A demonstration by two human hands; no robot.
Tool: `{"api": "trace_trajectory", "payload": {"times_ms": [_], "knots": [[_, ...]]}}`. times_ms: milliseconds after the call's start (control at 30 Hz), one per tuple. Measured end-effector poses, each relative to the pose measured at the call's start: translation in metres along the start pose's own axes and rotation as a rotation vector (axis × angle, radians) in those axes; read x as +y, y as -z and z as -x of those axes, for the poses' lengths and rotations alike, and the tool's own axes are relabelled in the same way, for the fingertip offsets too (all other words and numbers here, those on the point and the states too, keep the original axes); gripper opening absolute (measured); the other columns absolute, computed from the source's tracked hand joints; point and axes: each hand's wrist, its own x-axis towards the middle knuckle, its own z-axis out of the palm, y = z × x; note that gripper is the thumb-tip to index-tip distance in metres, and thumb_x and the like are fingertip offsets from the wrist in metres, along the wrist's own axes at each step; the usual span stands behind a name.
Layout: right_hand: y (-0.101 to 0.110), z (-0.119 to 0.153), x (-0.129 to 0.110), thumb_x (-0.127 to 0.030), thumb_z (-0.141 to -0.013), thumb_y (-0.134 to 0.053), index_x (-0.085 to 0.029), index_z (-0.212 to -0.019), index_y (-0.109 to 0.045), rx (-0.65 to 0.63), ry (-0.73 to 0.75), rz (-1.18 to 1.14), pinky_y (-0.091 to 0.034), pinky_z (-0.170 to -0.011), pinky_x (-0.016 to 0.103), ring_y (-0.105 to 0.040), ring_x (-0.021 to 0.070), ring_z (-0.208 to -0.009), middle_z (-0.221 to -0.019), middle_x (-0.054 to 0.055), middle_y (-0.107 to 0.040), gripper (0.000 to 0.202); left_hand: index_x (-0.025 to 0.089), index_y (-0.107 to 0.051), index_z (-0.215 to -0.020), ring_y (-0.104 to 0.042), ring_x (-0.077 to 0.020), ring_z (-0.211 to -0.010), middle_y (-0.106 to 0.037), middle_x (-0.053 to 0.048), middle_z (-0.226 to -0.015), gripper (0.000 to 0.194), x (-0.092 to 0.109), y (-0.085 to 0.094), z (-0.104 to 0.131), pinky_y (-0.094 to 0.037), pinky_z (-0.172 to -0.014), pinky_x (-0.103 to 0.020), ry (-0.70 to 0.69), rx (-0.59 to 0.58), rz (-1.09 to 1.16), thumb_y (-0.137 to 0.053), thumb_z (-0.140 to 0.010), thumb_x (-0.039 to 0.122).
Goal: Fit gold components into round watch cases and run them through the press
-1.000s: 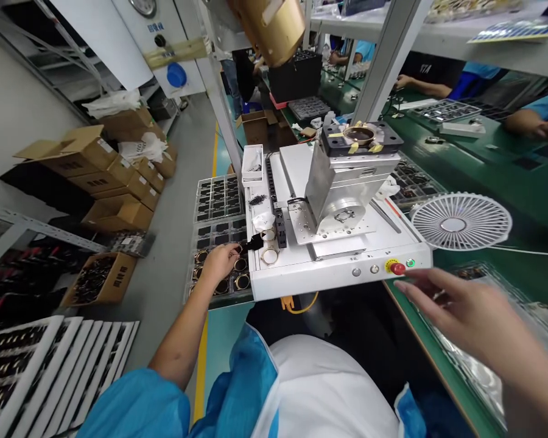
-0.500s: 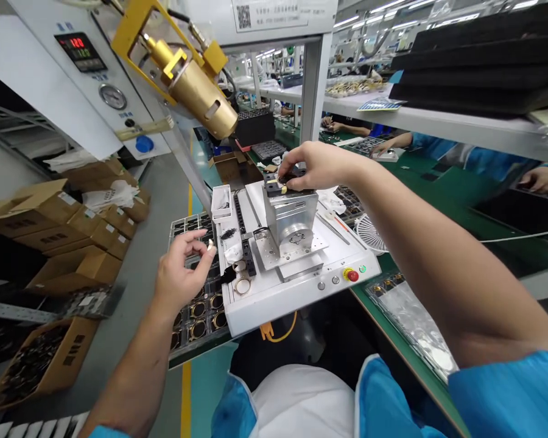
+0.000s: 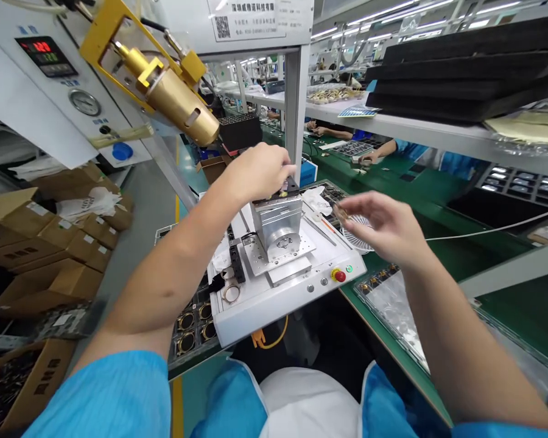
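Observation:
My left hand (image 3: 263,171) reaches over the top of the silver metal block (image 3: 278,225), its fingers bent down at the black fixture (image 3: 288,187). What those fingertips hold, if anything, is hidden. Out to the right, my right hand (image 3: 386,226) is raised above the white round fan grille (image 3: 358,234). Thumb and fingers there pinch a small gold-brown part (image 3: 341,213), blurred by motion. On the white machine base (image 3: 265,307) lie a gold ring-shaped watch case (image 3: 231,294), a black strip (image 3: 236,264) and tweezers (image 3: 320,230).
A gold dispenser cylinder (image 3: 182,106) hangs over the back left. The red stop button (image 3: 340,276) sits at the base's front right. Trays of watch cases (image 3: 186,342) stand at left. Black foam sheets (image 3: 456,79) lie on the shelf; a co-worker's hand (image 3: 373,157) shows beyond.
My left hand has moved from the left, where it pinched a small whitish piece, onto the fixture. My right hand has left the fixture and swung right with a small part. The view shifted slightly.

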Motion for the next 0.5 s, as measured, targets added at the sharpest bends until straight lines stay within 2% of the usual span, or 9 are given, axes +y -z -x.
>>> {"api": "trace_trajectory", "payload": {"times_ms": [133,200,267,333,400,500], "knots": [[0.023,0.092,0.045,-0.051,-0.079,-0.085,-0.021,-0.107,-0.07,0.009,-0.343,-0.11,-0.065,-0.084,0.043,-0.074,0.0271,-0.093,-0.104,0.012,-0.076,0.043,0.019,-0.074,-0.092,-0.073,-0.0266,-0.097,-0.073,-0.005,-0.087,0.025,-0.019,0.005,0.028,-0.055,-0.094,-0.045,-0.023,-0.058,0.155,-0.057,-0.098,0.036],[0.023,0.129,0.073,-0.055,-0.078,-0.084,-0.02,-0.106,-0.07,0.016,-0.5,-0.116,-0.065,-0.085,0.044,-0.075,0.0284,-0.093,-0.104,0.014,-0.076,0.047,0.02,-0.075,-0.099,-0.072,-0.0284,-0.107,-0.075,-0.006,-0.101,0.027,-0.026,0.0,0.044,-0.055,-0.099,-0.046,-0.064,-0.091,0.22,-0.058,-0.097,0.041],[0.016,0.155,0.098,-0.057,-0.077,-0.083,-0.019,-0.108,-0.068,0.015,-0.604,-0.088,-0.064,-0.089,0.046,-0.074,0.0293,-0.095,-0.106,0.015,-0.075,0.05,0.021,-0.073,-0.11,-0.067,-0.0311,-0.124,-0.073,-0.008,-0.12,0.033,-0.028,-0.011,0.056,-0.051,-0.108,-0.05,-0.084,-0.053,0.24,-0.058,-0.096,0.047],[0.005,0.169,0.114,-0.055,-0.078,-0.079,-0.018,-0.119,-0.065,-0.01,-0.642,-0.041,-0.063,-0.088,0.045,-0.074,0.0283,-0.093,-0.106,0.014,-0.074,0.056,0.018,-0.069,-0.12,-0.057,-0.0347,-0.138,-0.068,-0.012,-0.134,0.045,-0.026,-0.022,0.062,-0.043,-0.118,-0.054,-0.09,-0.01,0.208,-0.061,-0.094,0.054],[-0.008,0.172,0.122,-0.047,-0.081,-0.072,-0.017,-0.136,-0.057,-0.067,-0.641,0.038,-0.062,-0.083,0.044,-0.072,0.0252,-0.084,-0.104,0.012,-0.073,0.064,0.014,-0.064,-0.129,-0.047,-0.0396,-0.147,-0.062,-0.016,-0.144,0.064,-0.024,-0.029,0.064,-0.035,-0.123,-0.059,-0.085,-0.014,0.168,-0.067,-0.087,0.063],[-0.023,0.169,0.124,-0.034,-0.085,-0.062,-0.018,-0.157,-0.04,-0.195,-0.629,0.226,-0.058,-0.079,0.041,-0.068,0.0223,-0.073,-0.098,0.007,-0.071,0.076,0.014,-0.058,-0.138,-0.037,-0.0444,-0.152,-0.052,-0.019,-0.154,0.089,-0.026,-0.026,0.065,-0.027,-0.124,-0.064,-0.055,-0.08,0.185,-0.074,-0.075,0.075]]}}
